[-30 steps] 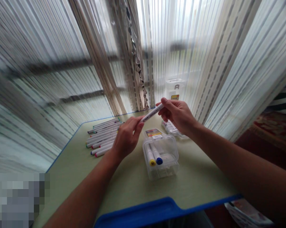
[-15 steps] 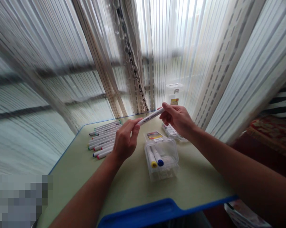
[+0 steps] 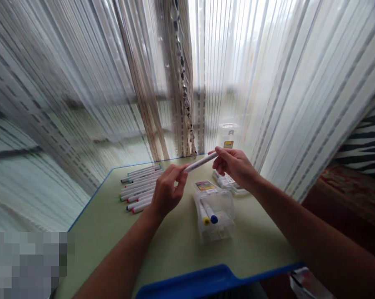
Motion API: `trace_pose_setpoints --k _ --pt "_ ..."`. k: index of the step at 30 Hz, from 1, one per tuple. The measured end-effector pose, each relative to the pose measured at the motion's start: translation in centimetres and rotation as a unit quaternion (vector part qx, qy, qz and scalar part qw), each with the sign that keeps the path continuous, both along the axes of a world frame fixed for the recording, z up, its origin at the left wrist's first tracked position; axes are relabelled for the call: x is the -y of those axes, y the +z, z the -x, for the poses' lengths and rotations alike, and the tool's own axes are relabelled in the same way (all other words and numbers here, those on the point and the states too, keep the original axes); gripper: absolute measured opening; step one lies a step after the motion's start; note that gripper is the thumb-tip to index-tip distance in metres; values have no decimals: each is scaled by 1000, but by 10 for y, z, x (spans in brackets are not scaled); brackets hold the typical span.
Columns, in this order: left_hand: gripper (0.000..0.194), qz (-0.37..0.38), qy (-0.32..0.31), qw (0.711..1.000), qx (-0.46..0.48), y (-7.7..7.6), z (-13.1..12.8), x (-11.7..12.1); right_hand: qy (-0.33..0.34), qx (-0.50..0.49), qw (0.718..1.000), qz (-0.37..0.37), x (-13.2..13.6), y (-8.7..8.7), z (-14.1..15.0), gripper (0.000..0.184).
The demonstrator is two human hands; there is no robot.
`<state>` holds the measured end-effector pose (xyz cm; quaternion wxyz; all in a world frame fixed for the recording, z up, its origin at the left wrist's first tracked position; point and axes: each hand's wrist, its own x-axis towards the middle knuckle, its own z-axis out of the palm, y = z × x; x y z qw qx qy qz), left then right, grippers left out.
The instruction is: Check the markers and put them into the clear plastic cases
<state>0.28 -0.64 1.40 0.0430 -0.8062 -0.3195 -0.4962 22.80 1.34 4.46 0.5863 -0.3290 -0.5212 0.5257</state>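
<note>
A white marker (image 3: 201, 162) is held slantwise above the table between both hands. My left hand (image 3: 170, 187) pinches its lower left end, and my right hand (image 3: 235, 165) grips the upper right end with thumb and fingers. Both end caps are covered by the fingers. Below sits a clear plastic case (image 3: 217, 236), its lid raised, with a yellow-capped marker (image 3: 206, 220) and a blue-capped marker (image 3: 213, 218) inside. Left of my left hand, several white markers (image 3: 140, 189) with coloured ends lie in a row, partly hidden behind that hand.
The pale green table (image 3: 103, 232) has a blue front edge (image 3: 187, 282). Behind my right hand are another clear case (image 3: 226, 182) holding markers and an upright clear lid (image 3: 228, 133). String curtains (image 3: 237, 62) hang close behind the table.
The camera view has shifted, so the table and hands appear slightly lower. Both hands keep hold of the same marker, whose printed lettering shows less clearly now.
</note>
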Motion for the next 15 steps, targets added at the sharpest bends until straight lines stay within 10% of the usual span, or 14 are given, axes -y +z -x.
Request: trace_pose_setpoints --k 15 --pt "25 -128 -32 991 15 0 -3 3 -64 141 984 -83 59 18 -26 29"
